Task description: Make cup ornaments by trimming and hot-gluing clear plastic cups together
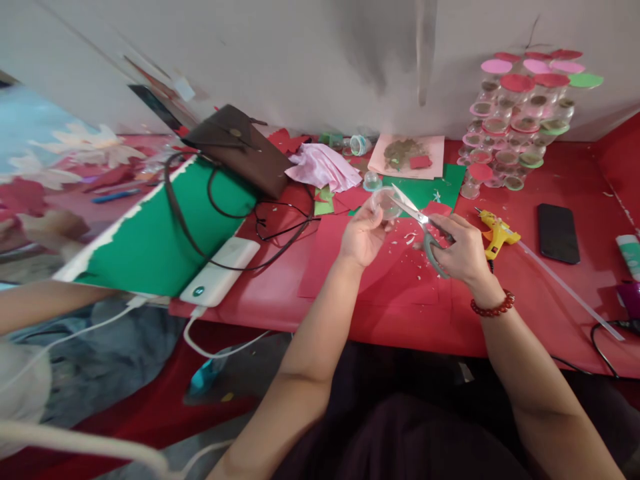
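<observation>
My left hand (364, 235) is closed on a small clear plastic cup (385, 203), holding it above red paper. In my right hand (461, 248), which wears a bead bracelet, are grey-handled scissors (424, 223). Their blades are parted and meet the cup's rim; whether they cut into it I cannot tell. Beneath both hands lies red paper (330, 267) strewn with small pale scraps. Just beyond the cup, another small clear piece of plastic (372, 181) rests on the table.
At the back right stands a stack of clear cups (515, 127) with coloured discs. A yellow glue gun (498, 235) and a phone (559, 233) lie to the right. Leftward are a power bank (220, 273), eyeglasses (283, 223) and a brown bag (245, 147). Another person's arm (50, 307) shows at far left.
</observation>
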`<state>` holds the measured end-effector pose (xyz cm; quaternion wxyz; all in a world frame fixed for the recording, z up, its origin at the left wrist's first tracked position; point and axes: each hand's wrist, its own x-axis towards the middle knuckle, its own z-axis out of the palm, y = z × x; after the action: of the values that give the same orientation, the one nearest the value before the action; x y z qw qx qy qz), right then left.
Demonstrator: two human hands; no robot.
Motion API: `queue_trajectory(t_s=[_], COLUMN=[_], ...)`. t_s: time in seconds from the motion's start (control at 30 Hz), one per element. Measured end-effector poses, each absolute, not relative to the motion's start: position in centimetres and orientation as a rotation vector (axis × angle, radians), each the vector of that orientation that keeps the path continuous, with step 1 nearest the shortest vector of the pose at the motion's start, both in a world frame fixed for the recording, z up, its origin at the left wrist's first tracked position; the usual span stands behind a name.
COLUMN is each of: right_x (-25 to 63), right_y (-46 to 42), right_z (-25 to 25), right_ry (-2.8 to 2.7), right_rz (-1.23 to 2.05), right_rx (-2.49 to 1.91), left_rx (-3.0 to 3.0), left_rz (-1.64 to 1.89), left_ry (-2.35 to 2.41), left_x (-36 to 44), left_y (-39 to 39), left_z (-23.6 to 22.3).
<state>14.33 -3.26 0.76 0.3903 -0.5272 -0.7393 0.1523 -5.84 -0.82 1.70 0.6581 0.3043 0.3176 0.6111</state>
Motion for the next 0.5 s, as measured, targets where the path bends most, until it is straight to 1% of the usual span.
queue_trajectory(t_s=[0.33,0.5], right_x=[14.5,14.5], right_y=[-2.8,-2.8], right_z=[-0.5,-0.7], right_ry=[-1.826,-1.834], right_rz=[0.296,0.265], right_rx=[-1.199,-1.203], left_rx=[0.594,0.612], left_rz=[1.412,1.402], left_ry=[0.677,0.652], left_x=[-5.4,-5.3], left_y=[-0.9,-0.9], left_z=[1.4,1.5])
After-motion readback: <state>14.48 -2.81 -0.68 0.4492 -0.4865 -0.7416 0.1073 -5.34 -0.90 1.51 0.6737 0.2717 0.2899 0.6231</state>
